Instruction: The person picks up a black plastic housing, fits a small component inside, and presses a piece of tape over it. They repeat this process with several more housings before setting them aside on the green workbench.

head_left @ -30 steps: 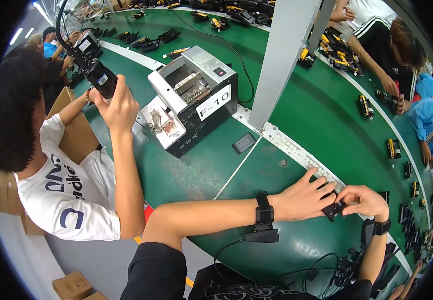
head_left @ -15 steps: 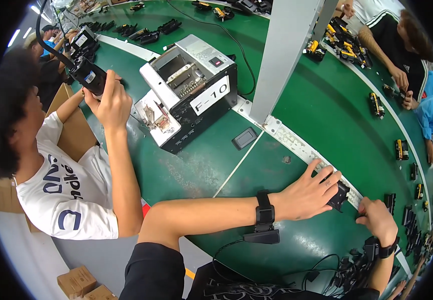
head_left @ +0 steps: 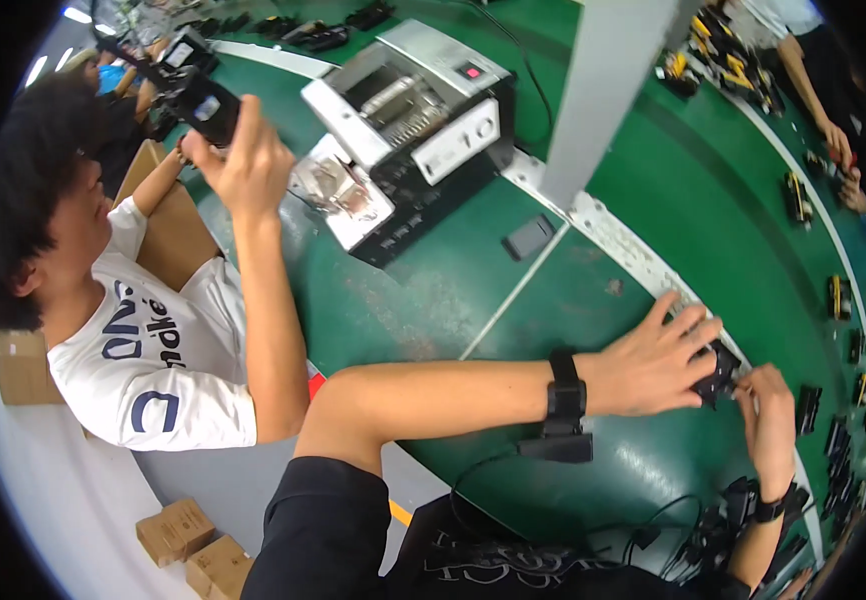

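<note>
My left hand point(head_left: 653, 362) reaches across the table, palm down, with its fingers bent over a small black plastic part point(head_left: 717, 374) and holding it near the pale rail. Much of that part is hidden under the hand. At its right end, my right hand point(head_left: 769, 415) has its thumb and fingers pinched together against the part's edge. Whatever lies between those fingertips is too small to make out. Both wrists wear black bands, and a small black box point(head_left: 557, 447) with a cable hangs at the left one.
A grey-and-black machine point(head_left: 423, 130) stands left of a grey post point(head_left: 608, 90). Nearby lies a flat black piece point(head_left: 530, 238). Black parts and cables point(head_left: 713, 530) crowd my right forearm. A co-worker point(head_left: 173, 360) at left holds a black power tool point(head_left: 198, 105). Yellow-and-black parts point(head_left: 798, 197) line the green belt.
My right hand has come in to the black part, its fingertips now pinched at the edge. The left hand keeps its hold. The whole view has shifted, moving the scene right and up.
</note>
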A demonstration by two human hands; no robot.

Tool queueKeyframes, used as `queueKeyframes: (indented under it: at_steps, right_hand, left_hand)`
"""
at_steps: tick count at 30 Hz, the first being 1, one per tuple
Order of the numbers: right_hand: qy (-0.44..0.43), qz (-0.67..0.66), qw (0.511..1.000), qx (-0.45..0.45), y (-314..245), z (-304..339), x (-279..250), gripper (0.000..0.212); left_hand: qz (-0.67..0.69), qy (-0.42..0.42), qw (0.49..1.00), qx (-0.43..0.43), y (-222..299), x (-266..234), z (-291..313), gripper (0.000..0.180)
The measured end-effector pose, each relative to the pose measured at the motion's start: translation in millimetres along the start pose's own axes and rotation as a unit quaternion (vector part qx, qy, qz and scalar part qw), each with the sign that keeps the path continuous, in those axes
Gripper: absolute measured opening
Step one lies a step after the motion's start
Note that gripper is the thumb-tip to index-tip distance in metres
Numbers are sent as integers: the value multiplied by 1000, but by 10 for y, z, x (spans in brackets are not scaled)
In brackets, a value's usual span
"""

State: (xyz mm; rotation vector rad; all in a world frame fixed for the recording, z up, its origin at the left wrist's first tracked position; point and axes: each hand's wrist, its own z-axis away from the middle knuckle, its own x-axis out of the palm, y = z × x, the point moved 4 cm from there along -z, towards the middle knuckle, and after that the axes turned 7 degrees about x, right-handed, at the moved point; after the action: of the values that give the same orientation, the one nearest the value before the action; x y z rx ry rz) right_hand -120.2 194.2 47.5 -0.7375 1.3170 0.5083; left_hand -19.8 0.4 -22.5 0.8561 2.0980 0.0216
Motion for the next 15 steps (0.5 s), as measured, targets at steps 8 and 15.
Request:
queueKeyframes:
  at_steps: [8, 15]
  right_hand:
    - [103, -64, 988, -98, -344, -255, -125, 11]
    - [80, -43, 993, -78, -323, -136, 102, 12]
  left_hand:
    - [3, -52, 999, -12, -205, -161, 74, 50]
    - [8, -68, 998, -5, -96, -106, 41, 48]
